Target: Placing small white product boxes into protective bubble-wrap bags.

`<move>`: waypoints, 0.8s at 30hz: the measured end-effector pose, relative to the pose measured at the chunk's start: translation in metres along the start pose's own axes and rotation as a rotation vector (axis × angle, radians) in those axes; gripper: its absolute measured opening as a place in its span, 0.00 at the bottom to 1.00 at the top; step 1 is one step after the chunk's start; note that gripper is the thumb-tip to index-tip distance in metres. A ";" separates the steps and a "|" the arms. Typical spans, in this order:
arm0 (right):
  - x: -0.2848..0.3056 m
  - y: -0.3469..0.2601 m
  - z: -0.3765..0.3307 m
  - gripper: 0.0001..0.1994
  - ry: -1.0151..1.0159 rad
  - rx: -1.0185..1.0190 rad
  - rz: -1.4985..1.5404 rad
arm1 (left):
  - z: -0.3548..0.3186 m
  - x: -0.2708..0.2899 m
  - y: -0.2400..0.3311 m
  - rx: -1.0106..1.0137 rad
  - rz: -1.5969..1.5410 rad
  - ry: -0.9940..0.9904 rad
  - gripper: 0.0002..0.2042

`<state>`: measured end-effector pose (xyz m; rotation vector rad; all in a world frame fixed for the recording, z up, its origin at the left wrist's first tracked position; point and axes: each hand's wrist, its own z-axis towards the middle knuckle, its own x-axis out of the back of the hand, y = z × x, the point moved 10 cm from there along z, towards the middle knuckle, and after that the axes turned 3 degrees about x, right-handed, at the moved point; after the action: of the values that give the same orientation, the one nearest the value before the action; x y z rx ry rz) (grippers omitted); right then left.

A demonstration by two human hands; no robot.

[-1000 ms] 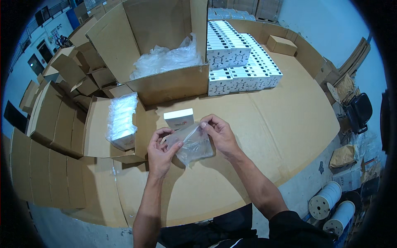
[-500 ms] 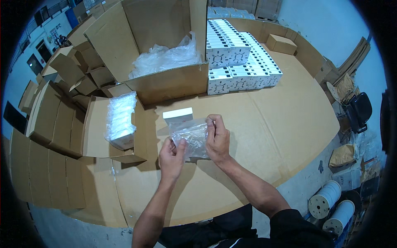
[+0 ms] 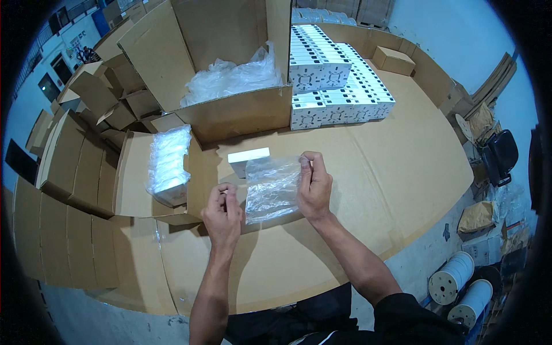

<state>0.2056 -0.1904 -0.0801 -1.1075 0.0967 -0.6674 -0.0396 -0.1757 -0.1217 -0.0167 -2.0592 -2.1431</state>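
Observation:
A clear plastic bag [image 3: 269, 192] hangs flat and crinkled between my hands over the cardboard-covered table. My right hand [image 3: 314, 190] pinches its upper right edge between thumb and fingers. Just left of the bag, my left hand [image 3: 223, 215] is closed with thumb and fingers curled together. A gap shows between it and the bag, and nothing is visible in it. Behind the bag stands a small white box [image 3: 247, 159], partly covered by the bag's top edge.
An open carton [image 3: 238, 112] of clear bags stands behind. At left, a smaller carton [image 3: 198, 201] holds a row of bubble-wrapped items [image 3: 169, 161]. White printed boxes [image 3: 319, 75] are stacked at the back. A closed brown box [image 3: 394, 61] sits far right; cable spools [image 3: 451, 277] stand below.
My left hand has let go of the bag and moved left and slightly up. My right hand has shifted right, and the bag has spread out flatter.

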 end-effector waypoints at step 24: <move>-0.071 0.039 -0.028 0.06 -0.484 -0.533 0.880 | 0.010 -0.002 -0.002 -0.093 -0.397 -0.044 0.14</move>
<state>0.1553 -0.1634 -0.1435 -1.5448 0.3335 0.4485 -0.0385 -0.1657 -0.1231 0.3652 -2.1297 -2.4809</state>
